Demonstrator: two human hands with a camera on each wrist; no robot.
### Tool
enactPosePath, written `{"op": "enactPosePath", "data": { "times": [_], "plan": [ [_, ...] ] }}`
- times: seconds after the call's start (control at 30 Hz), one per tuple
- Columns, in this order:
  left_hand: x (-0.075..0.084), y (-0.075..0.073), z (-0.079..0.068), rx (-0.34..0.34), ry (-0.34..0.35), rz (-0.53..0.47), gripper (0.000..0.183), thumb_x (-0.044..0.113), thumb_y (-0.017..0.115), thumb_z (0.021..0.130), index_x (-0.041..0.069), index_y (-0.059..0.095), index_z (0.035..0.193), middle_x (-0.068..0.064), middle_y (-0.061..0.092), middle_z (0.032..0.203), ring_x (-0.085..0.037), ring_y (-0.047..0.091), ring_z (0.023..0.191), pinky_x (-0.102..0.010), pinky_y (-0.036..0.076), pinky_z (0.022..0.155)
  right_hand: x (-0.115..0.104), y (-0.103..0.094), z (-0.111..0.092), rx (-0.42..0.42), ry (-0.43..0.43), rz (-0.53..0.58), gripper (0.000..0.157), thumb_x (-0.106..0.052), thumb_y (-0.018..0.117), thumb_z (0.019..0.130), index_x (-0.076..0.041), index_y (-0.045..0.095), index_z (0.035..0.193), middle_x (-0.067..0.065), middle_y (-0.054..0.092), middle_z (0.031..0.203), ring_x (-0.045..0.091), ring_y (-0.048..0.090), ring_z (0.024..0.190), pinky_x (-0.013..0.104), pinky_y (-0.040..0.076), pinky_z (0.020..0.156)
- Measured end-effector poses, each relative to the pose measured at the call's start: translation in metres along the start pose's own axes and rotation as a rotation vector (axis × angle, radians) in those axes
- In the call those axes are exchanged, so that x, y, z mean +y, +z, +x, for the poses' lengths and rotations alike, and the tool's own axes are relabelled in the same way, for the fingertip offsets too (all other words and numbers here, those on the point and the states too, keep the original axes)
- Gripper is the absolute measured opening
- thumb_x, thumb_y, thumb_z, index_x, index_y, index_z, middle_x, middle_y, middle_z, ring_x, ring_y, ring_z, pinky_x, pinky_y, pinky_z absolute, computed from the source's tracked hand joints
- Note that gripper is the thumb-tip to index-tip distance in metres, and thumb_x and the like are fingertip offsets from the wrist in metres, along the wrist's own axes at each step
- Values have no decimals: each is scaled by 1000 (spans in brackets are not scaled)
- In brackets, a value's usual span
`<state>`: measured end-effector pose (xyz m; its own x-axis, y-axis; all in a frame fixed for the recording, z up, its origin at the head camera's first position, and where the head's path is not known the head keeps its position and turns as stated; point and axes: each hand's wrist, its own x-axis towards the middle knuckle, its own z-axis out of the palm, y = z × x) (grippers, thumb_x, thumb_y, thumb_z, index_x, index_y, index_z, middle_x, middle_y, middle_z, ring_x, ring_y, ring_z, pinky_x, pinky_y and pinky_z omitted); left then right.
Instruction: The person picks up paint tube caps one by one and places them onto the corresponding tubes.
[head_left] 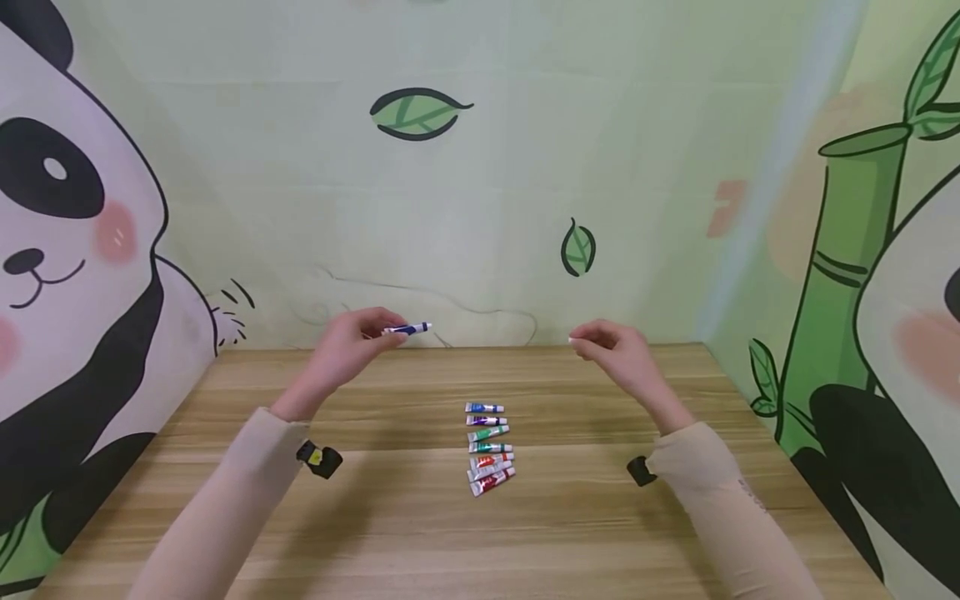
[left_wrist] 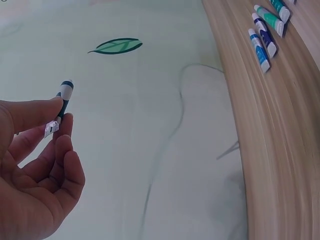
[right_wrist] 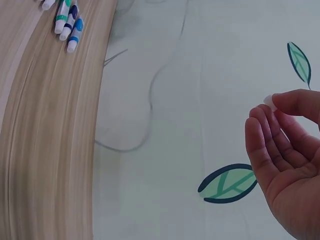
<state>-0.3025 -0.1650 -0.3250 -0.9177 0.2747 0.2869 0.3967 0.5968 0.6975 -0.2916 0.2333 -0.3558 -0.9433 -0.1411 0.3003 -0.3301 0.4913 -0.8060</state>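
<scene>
My left hand (head_left: 355,343) is raised over the far left of the table and pinches a dark blue and white paint tube (head_left: 408,329) between thumb and fingers. In the left wrist view the tube (left_wrist: 65,95) stands tilted, its narrow end up. Across from it, my right hand (head_left: 617,354) pinches a small white cap (right_wrist: 270,102) between thumb and fingertips. Between and below the hands, several paint tubes lie in a column on the table: a blue tube (head_left: 484,408) farthest, then purple, green and orange ones, with a dark red tube (head_left: 493,482) nearest.
The wooden table (head_left: 585,517) ends at a pale green wall cloth (head_left: 487,208) printed with leaves, pandas and bamboo. A black wrist camera (head_left: 320,459) sits at the left cuff, another black camera (head_left: 641,471) at the right.
</scene>
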Motion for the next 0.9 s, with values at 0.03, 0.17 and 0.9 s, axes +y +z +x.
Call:
{"op": "enactPosePath", "data": {
  "times": [0.03,0.17,0.9],
  "plan": [
    [2,1,0,2,2,0,20,22,70,97,10,72,112,-8,66,90,-24,55,78,-36,44,65,-2,1,0,2,-5,4,30,-28,68,98,-3,70,115,14,71,108,26,66,95,36,52,84],
    [6,3,-1,1,8,-2,19,22,70,97,11,72,112,-7,65,88,-24,55,78,-36,44,65,-8,4,-2,9,-18,14,29,-27,68,98,-3,71,114,14,71,108,25,66,95,34,53,83],
    [36,15,-12,-53,98,-37,18,23,70,96,13,72,111,-4,66,85,-24,57,74,-32,47,61,-42,22,-15,-23,-63,32,23,-27,68,98,-9,71,111,6,72,105,21,67,95,38,54,83]
  ]
}}
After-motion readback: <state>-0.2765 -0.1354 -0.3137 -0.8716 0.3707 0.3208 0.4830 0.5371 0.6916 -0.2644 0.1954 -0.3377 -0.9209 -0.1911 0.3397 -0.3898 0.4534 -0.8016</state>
